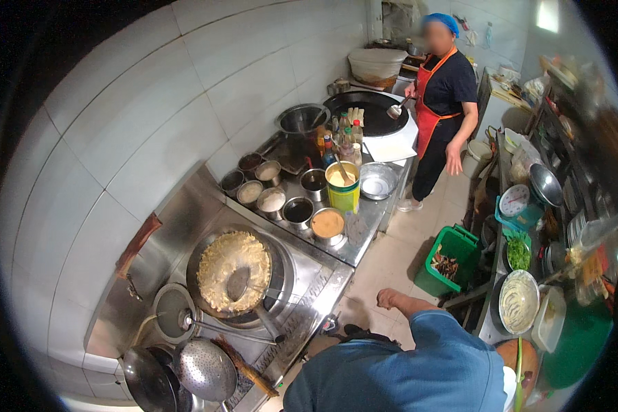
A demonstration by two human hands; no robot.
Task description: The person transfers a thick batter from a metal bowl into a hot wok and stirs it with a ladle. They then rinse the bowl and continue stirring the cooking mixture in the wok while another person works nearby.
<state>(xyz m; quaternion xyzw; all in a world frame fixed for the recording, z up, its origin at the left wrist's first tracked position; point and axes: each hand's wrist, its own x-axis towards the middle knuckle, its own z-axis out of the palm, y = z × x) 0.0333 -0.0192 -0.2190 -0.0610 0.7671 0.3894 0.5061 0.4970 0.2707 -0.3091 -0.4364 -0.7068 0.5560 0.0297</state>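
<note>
My right hand (389, 298) hangs loosely curled over the tiled floor, with no object visible in it. My left hand is out of view. To the left, a wok (194, 288) on the stove (313, 268) holds pale yellow food (226, 257), perhaps egg. A ladle (238, 284) rests in that food. Beside the wok stand a round pot (174, 309) and a long-handled tool (221, 327) lying across the stove. A perforated metal skimmer (206, 368) and a bamboo wok brush (249, 368) lie nearer the lower edge.
Seasoning pots (298, 211), a yellow tin (344, 190) and bottles (346, 136) stand on the counter. Beyond, a co-worker (442, 98) holds a spatula (395, 110) by a large black pan (370, 126). A green waste bin (460, 247) and crowded shelving stand right.
</note>
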